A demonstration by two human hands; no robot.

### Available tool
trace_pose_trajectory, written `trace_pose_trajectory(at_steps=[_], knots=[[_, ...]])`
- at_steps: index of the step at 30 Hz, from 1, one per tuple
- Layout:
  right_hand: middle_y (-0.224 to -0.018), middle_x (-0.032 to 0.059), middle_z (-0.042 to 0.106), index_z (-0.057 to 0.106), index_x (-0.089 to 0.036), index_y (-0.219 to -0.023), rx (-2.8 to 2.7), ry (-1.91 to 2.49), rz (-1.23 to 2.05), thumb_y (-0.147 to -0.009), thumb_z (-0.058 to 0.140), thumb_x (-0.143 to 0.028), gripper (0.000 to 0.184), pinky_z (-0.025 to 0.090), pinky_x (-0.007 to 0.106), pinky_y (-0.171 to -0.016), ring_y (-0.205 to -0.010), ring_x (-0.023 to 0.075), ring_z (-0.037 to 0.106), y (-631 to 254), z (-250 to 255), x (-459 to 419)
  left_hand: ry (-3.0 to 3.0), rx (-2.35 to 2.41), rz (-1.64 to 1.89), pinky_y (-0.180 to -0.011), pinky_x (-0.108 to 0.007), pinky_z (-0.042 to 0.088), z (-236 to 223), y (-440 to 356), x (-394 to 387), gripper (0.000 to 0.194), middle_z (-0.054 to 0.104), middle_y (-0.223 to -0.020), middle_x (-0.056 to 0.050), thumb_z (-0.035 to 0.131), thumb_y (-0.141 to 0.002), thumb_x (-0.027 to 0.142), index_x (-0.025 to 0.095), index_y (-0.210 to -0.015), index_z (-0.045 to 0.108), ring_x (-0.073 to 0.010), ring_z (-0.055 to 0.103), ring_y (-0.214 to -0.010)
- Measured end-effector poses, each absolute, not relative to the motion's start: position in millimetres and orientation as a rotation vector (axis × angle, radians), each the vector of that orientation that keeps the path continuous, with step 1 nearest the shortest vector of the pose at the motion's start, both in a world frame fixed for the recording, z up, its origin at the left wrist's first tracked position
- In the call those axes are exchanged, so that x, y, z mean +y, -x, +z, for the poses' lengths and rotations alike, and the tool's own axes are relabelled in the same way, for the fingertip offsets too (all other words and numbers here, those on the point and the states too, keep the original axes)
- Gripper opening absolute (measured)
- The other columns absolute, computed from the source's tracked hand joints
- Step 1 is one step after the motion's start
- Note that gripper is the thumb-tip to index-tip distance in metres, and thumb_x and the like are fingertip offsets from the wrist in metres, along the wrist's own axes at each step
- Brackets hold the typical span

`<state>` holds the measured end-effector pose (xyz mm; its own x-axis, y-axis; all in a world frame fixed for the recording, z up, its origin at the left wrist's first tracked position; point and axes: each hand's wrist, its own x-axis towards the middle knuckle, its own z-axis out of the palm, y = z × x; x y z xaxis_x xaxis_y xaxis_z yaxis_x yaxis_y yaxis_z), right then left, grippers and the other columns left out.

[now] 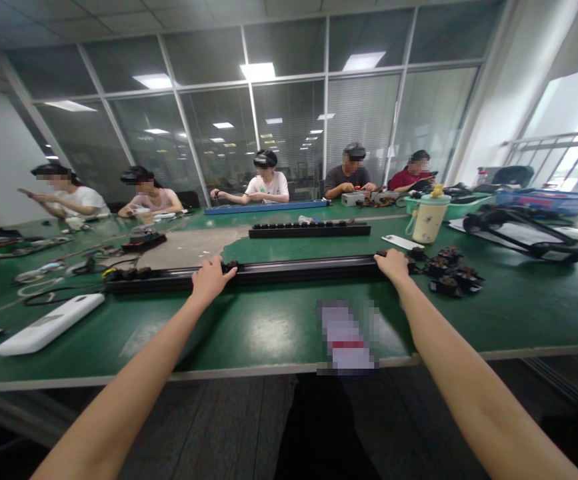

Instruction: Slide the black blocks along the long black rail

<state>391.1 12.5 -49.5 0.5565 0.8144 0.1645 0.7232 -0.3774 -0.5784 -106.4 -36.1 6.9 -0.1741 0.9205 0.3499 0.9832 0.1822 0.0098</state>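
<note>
A long black power strip (293,270) lies across the green table (249,333) in front of me. My left hand (211,279) rests on it left of its middle, fingers curled over its top edge. My right hand (393,265) grips the strip near its right end. A pile of small black parts (449,273) sits just right of that hand. A blurred white card (347,335) lies near the table's front edge between my arms.
A second black strip (309,230) lies farther back. A white strip (49,325) sits at the left, a cream jug (429,218) and a black frame (523,233) at the right. Several people sit along the far side and left.
</note>
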Motion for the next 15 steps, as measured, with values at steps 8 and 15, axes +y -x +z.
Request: trace_pose_trajectory(at_steps=[8,15], knots=[[-0.134,0.0272,0.059,0.058,-0.008,-0.135,-1.147,2.111,0.181,-0.093,0.056,-0.040,0.053,0.043,0.052,-0.106,-0.132,0.0394,0.052,-399,-60,19,1.816,-2.210,-0.327,-0.097,-0.048,0.049,7,106,-35,0.064,0.060,-0.132,-0.025,0.041,-0.097,0.062,0.014,-0.138,0.050,-0.0386,0.064,-0.118],[-0.133,0.0266,0.062,0.058,-0.008,-0.135,-1.152,2.098,0.214,-0.096,0.056,-0.040,0.051,0.045,0.047,-0.104,-0.130,0.0373,0.056,-404,-61,21,1.821,-2.203,-0.350,-0.097,-0.048,0.049,5,108,-34,0.064,0.060,-0.131,-0.025,0.042,-0.097,0.062,0.014,-0.138,0.050,-0.0384,0.064,-0.117]])
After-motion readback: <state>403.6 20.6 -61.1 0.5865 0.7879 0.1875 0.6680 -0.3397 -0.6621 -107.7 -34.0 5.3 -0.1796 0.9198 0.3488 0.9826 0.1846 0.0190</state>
